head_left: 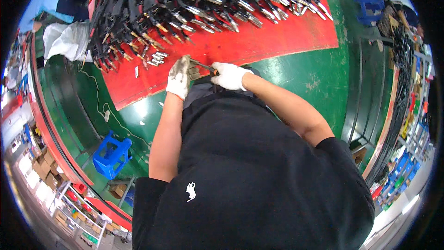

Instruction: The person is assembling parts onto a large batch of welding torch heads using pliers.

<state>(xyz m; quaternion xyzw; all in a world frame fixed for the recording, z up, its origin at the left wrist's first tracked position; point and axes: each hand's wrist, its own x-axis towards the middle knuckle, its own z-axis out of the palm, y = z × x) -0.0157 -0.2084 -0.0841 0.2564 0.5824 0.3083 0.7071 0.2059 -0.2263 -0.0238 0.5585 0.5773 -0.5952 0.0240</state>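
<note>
Both my hands wear white gloves with grey, dirty fingers, and they meet just over the near edge of the red tabletop (259,46). My right hand (230,76) is closed round a slim tool (213,71) with an orange and black handle. Its thin dark shaft points left toward my other hand. My left hand (178,78) is closed, fingers pinched together near the tool's tip; what they hold is too small to make out. Across the tabletop lies a heap of black cables (199,0) with silver and brass metal ends. A small pile of silver metal fittings (157,59) sits left of my left hand.
A small white piece (136,71) lies on the red top. Blue plastic stools (111,155) stand on the green floor (305,81), where a white cord (107,115) trails. Benches run along both sides, the right one carrying black cables (401,88). A person in light blue (46,0) is at far left.
</note>
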